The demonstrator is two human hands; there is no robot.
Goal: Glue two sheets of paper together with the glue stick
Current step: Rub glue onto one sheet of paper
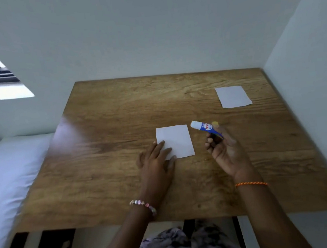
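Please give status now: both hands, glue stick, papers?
Left hand flat on near paper, pinning it. Right hand holds glue stick above the table, tip off the paper. Second paper far right, untouched. Nothing in the way.

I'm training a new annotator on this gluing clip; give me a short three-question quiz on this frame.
1. True or false: the right hand holds the glue stick above the table.
2. What do the left hand's fingers rest on?
A) near paper sheet
B) far paper sheet
C) bare wood
3. How many paper sheets lie on the table?

Key: 1 true; 2 A; 3 two.
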